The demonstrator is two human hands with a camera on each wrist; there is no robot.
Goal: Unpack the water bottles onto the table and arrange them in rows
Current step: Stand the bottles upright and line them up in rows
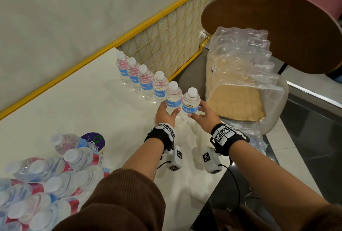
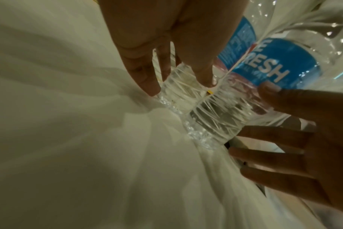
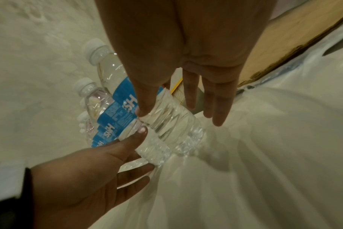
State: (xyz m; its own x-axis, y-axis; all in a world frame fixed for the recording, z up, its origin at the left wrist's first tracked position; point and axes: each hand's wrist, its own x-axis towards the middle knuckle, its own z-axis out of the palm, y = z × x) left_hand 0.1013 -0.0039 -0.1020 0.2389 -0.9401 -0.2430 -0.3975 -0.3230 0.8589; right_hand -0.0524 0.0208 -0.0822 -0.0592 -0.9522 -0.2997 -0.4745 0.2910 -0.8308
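Placement step of the first row. Six upright water bottles stand in a line along the far edge of the bench (image 1: 77, 90); the left hand (image 1: 165, 112) cups the fifth bottle (image 1: 173, 97) and the right hand (image 1: 205, 114) cups the sixth bottle (image 1: 190, 103), fingers spread and nearly straight, steadying rather than gripping. The unopened remainder lies in the shrink-wrapped pack (image 1: 37, 184) at near left. Next, presumably: let go, reach back to the pack, and begin a second row parallel to the first.
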